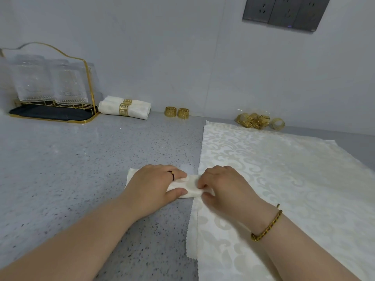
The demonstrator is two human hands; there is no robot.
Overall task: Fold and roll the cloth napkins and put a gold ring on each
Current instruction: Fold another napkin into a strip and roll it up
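- Two surfaces fill the view: a speckled grey countertop (81,159) and a pale wall (162,57) behind it, with a dark socket panel (286,12) high at the right.
- At the back left, a gold-wire rack (90,84) holds upturned glasses (32,78) over a dark tray (50,114); two ringed napkin rolls (134,109) lie just beside it.
- Two loose gold rings (170,111) stand by the wall, and a heap of rings (253,119) lies farther right.
- A cream damask napkin (284,169) lies spread flat on the right.
- The rolled napkin (191,186) lies near the counter's front, long axis running left to right, its right end over the flat napkin's left edge.
- The left hand (154,185) wraps its middle, thumb on the near side; the right hand (225,185) pinches its right end, close beside the left.
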